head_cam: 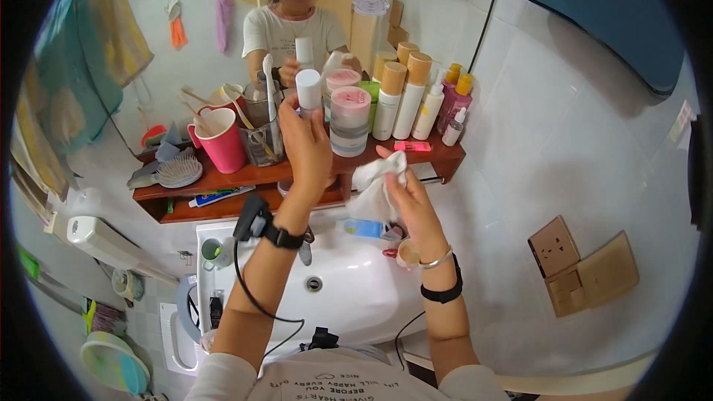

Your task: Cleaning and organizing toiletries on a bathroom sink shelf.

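Observation:
My left hand (309,147) grips a bottle with a white cap (308,89) over the wooden shelf, between a clear toothbrush holder (262,142) and stacked jars with a pink lid (350,122). A white cloth (379,186) hangs bunched in the fingers of my right hand (409,195), in front of the shelf and above the sink's back edge. Several white bottles with wood-look caps (386,108) stand right of the jars, with a small dropper bottle (454,127) at the end. A bright pink packet (412,146) lies near the shelf's front.
The white sink (345,301) lies below, with a blue tube (362,228) and a small cup (408,253) on its back right rim. A pink mug (223,142) and a hairbrush (179,171) occupy the shelf's left. Behind is a mirror (195,0); an open-covered socket (554,245) is on the right wall.

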Action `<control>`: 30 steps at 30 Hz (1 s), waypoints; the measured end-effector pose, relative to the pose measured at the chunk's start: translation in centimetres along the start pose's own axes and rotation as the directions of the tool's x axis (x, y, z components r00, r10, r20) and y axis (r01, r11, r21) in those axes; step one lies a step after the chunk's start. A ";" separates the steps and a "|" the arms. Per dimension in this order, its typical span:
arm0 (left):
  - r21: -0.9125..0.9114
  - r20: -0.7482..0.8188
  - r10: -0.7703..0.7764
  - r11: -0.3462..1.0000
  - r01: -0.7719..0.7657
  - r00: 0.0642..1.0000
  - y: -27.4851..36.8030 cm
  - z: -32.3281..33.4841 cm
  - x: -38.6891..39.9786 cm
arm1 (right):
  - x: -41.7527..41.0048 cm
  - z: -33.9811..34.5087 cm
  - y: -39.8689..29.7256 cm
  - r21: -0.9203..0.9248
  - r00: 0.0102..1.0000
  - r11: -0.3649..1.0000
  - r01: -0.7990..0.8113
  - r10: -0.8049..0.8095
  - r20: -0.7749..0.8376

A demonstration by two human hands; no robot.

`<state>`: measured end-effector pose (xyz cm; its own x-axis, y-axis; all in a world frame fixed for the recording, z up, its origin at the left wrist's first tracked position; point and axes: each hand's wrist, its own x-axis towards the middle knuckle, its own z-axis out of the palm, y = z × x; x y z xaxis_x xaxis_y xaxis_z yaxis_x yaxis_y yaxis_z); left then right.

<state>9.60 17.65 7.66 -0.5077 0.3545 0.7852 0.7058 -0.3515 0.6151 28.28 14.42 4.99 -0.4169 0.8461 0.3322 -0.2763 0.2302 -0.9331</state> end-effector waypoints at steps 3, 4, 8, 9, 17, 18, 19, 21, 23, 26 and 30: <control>-0.264 0.122 -0.049 0.961 0.080 0.991 3.6 -3.6 -2.8 | -1.1 0.1 1.4 -0.479 0.984 0.870 0.118 -0.169 -0.064; -0.278 0.217 -0.057 0.953 0.117 0.975 4.0 -4.8 -3.9 | -1.5 -0.1 2.3 -0.356 0.975 0.933 0.044 -0.117 -0.187; -0.366 0.433 -0.207 0.849 0.381 0.877 2.7 -8.6 -7.7 | -3.7 4.3 0.3 -0.260 0.937 0.964 0.054 -0.139 -0.322; -0.369 0.437 -0.211 0.845 0.388 0.874 2.1 -9.4 -8.7 | -4.5 5.9 -0.3 -0.278 0.937 0.955 0.103 -0.187 -0.294; -0.170 0.625 -0.157 0.928 0.330 0.764 0.8 -15.3 -11.8 | -5.9 12.8 2.1 -0.602 0.943 0.727 0.330 -0.284 0.175; -0.146 0.660 -0.133 0.943 0.299 0.740 0.6 -16.0 -11.9 | -5.9 13.2 2.3 -0.626 0.951 0.720 0.300 -0.274 0.142; -0.154 0.675 -0.130 0.938 0.312 0.726 0.3 -16.5 -11.9 | -6.1 13.7 2.6 -0.649 0.959 0.712 0.268 -0.263 0.107; -0.138 0.694 -0.143 0.935 0.326 0.705 -0.2 -17.2 -11.9 | -6.4 14.9 3.5 -0.718 0.938 0.647 0.256 -0.345 0.023; -0.163 0.728 -0.144 0.913 0.373 0.670 0.2 -17.9 -12.4 | -6.7 15.4 3.4 -0.381 0.961 0.923 0.048 -0.146 -0.233; -0.158 0.759 -0.216 0.854 0.495 0.615 0.2 -18.8 -13.1 | -7.2 15.9 3.6 -0.439 0.971 0.899 0.008 -0.111 -0.211; -0.202 0.737 -0.234 0.819 0.537 0.635 0.0 -18.5 -12.7 | -7.8 15.8 3.5 -0.194 0.976 0.981 0.008 -0.050 -0.213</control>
<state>6.91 -2.84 -0.97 -0.1234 0.9454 0.3015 0.2054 -0.2729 0.9398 16.81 1.06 1.29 -0.2084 0.9166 0.3412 -0.1064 0.3256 -0.9395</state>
